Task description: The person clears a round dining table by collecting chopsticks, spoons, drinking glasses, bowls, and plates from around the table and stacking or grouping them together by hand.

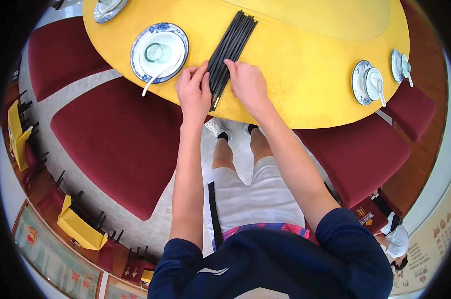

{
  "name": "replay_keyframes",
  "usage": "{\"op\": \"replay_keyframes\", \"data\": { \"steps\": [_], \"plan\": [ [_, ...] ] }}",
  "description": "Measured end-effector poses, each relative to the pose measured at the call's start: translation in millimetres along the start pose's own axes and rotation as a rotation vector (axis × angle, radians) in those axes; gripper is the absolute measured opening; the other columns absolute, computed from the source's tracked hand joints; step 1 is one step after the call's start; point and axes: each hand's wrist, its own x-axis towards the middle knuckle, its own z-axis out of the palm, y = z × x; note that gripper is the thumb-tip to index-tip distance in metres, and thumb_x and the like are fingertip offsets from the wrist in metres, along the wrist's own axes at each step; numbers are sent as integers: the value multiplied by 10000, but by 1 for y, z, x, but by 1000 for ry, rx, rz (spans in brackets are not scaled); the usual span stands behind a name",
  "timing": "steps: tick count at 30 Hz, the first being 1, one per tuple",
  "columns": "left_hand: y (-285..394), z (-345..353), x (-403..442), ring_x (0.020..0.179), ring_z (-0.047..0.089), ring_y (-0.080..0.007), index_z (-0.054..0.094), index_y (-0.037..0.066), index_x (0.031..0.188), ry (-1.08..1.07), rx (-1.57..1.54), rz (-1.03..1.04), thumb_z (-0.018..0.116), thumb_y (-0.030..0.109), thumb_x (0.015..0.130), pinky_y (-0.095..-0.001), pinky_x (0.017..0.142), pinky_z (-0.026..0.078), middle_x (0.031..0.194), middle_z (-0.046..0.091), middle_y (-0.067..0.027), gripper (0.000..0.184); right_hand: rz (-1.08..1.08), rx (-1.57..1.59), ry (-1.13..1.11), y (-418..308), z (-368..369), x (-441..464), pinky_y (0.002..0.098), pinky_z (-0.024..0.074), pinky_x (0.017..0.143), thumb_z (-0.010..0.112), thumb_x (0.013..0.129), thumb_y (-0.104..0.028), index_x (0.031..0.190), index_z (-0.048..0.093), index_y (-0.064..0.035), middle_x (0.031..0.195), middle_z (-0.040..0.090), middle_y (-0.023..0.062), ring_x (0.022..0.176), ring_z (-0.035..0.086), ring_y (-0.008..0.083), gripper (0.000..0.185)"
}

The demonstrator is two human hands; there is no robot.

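A bundle of black chopsticks (230,52) lies slantwise near the front edge of the yellow-covered round table (295,79). Along its left side, near the lower end, is my left hand (194,94), its fingers curled against the sticks. My right hand (249,85) closes in from the right, the thumb touching the bundle and the other fingers partly hidden beneath the hand. Most sticks lie parallel, though their ends are uneven. One stick shows a light metallic band close to the near end.
Left of the chopsticks sits a blue-and-white plate (135,56) with a bowl, a glass and a white spoon. More place settings (361,94) stand at the right. Dark red chairs (118,144) flank me. A person in a white top (397,241) is behind at the right.
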Motion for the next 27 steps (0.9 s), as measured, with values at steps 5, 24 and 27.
{"op": "replay_keyframes", "data": {
  "steps": [5, 24, 27],
  "plan": [
    [2, 4, 3, 901, 569, -275, 690, 74, 1105, 29, -4, 5, 663, 158, 874, -393, 783, 430, 956, 588, -91, 248, 28, 32, -34, 1, -7, 4, 493, 522, 613, 481, 969, -458, 752, 682, 27, 663, 634, 252, 651, 646, 436, 568],
    [2, -202, -25, 876, 583, -213, 653, 41, 1065, 134, -46, -67, 650, 126, 897, -318, 745, 483, 1008, 609, -91, 188, 425, 209, -7, 97, -131, -278, 306, 490, 443, 425, 1011, -397, 808, 619, 0, 561, 598, 91, 472, 595, 164, 486],
    [-30, -180, 1, 966, 595, -326, 599, -49, 1099, 177, 69, -207, 639, 258, 903, -408, 864, 483, 1045, 613, -202, 366, 494, 278, 57, 117, -116, -303, 300, 493, 435, 424, 1008, -408, 826, 627, 5, 600, 618, 96, 500, 610, 167, 495]
  ]
}}
